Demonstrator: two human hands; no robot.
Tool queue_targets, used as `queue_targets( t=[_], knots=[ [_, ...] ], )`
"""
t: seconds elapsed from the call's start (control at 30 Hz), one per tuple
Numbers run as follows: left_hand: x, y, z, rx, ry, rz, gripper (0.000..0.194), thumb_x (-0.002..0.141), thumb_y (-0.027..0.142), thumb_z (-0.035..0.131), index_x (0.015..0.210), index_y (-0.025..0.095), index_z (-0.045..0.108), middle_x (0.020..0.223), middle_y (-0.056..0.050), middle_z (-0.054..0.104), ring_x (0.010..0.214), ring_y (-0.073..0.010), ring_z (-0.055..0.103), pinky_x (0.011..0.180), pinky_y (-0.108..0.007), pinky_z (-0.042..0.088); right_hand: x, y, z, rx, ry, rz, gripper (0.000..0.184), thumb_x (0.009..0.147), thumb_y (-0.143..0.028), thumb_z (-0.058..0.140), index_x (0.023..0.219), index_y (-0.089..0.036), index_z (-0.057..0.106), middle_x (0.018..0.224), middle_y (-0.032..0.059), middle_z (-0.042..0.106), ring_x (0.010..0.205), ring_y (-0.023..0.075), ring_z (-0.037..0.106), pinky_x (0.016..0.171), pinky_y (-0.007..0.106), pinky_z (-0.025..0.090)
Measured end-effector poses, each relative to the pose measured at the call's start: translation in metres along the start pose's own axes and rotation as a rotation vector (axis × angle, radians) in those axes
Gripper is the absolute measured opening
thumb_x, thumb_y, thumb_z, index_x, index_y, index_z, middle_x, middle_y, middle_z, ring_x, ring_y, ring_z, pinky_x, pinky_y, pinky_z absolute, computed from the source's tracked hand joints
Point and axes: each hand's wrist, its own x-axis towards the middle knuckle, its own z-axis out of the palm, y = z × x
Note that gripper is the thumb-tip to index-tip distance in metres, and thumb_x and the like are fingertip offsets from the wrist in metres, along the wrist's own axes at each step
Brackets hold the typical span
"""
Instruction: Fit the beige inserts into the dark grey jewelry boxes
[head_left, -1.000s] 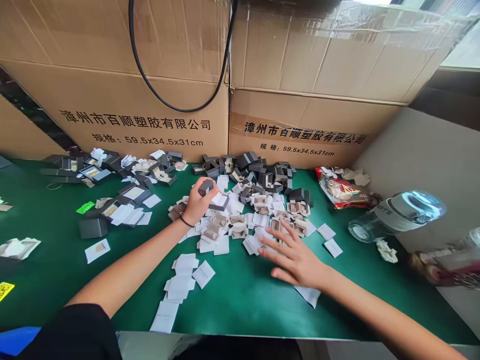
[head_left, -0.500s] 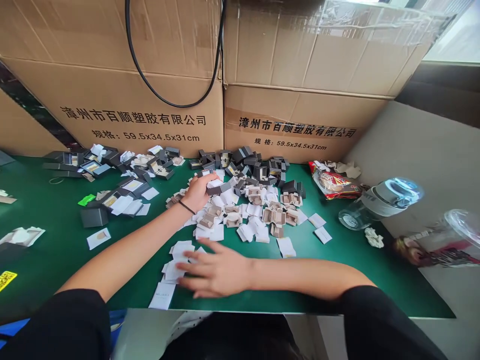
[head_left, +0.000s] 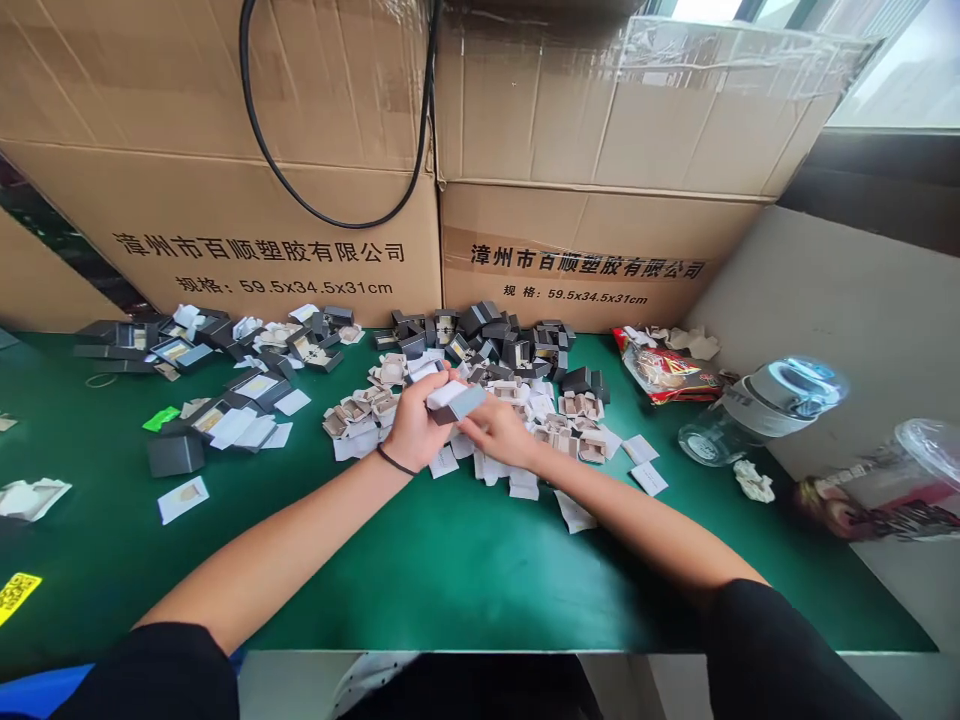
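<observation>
My left hand is wrapped round a small grey box with a white part showing on its upper side. The box is held above the middle of the table, tilted. From the other side, my right hand has its fingers curled against the lower edge of the box; its fingertips are partly hidden. Under and around both hands spreads a pile of white cards and beige box inserts. Behind the pile lie several dark grey boxes, some of them opened.
More dark boxes and cards lie on the left of the green table. To the right are a red snack packet, a clear bottle, crumpled tissue and a plastic cup. Large cartons stand behind.
My right hand has moved forward from near the table's front edge to the box in my left hand. The white cards near the front edge are gone from there. The camera view shifted slightly.
</observation>
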Motion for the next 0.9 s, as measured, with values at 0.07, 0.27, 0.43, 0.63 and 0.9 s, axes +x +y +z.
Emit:
queue_targets(
  t=[0.07, 0.27, 0.43, 0.63, 0.9],
  knots=[
    [-0.004, -0.014, 0.019, -0.125, -0.059, -0.071, 0.018, 0.069, 0.029, 0.054, 0.083, 0.018, 0.049, 0.074, -0.001, 0.055, 0.071, -0.0143, 0.058, 0.066, -0.03, 0.048, -0.02, 0.011, -0.019, 0.131, 0.167, 0.21, 0.034, 0.093, -0.036, 0.034, 0.094, -0.019, 0.063, 0.097, 0.0052, 0.066, 0.096, 0.0182, 0.058, 0.084, 0.034, 0.047],
    [0.029, -0.065, 0.048, 0.115, -0.117, -0.081, 0.021, 0.065, 0.025, 0.063, 0.081, 0.017, 0.053, 0.071, 0.001, 0.056, 0.062, -0.0126, 0.053, 0.059, -0.026, 0.042, -0.061, 0.038, -0.042, 0.317, 0.34, 0.54, 0.039, 0.092, -0.045, 0.031, 0.099, -0.019, 0.058, 0.077, 0.0026, 0.062, 0.056, 0.012, 0.055, 0.049, 0.024, 0.045],
    [0.066, -0.076, 0.034, 0.49, -0.284, 0.237, 0.023, 0.074, 0.038, 0.06, 0.085, 0.018, 0.055, 0.086, -0.002, 0.058, 0.082, -0.016, 0.054, 0.077, -0.029, 0.043, -0.056, 0.044, -0.039, 0.202, 0.258, 0.499, 0.028, 0.084, -0.04, 0.048, 0.102, -0.02, 0.056, 0.089, 0.0041, 0.063, 0.068, 0.014, 0.058, 0.056, 0.026, 0.048],
    [0.074, -0.077, 0.012, 0.523, -0.36, 0.321, 0.047, 0.074, 0.059, 0.053, 0.098, 0.019, 0.049, 0.088, -0.005, 0.055, 0.082, -0.0175, 0.053, 0.078, -0.03, 0.044, -0.041, 0.052, -0.033, 0.088, 0.192, 0.428, 0.031, 0.08, -0.036, 0.055, 0.107, -0.02, 0.057, 0.1, 0.0071, 0.064, 0.086, 0.0187, 0.061, 0.067, 0.029, 0.051],
    [0.062, -0.083, 0.006, 0.624, -0.365, 0.345, 0.068, 0.067, 0.075, 0.04, 0.105, 0.018, 0.048, 0.102, -0.01, 0.053, 0.094, -0.0235, 0.052, 0.087, -0.035, 0.041, -0.046, 0.048, -0.02, -0.082, 0.21, 0.314, 0.034, 0.08, -0.036, 0.056, 0.111, -0.021, 0.054, 0.106, 0.009, 0.062, 0.097, 0.0218, 0.059, 0.084, 0.036, 0.049]
  ],
)
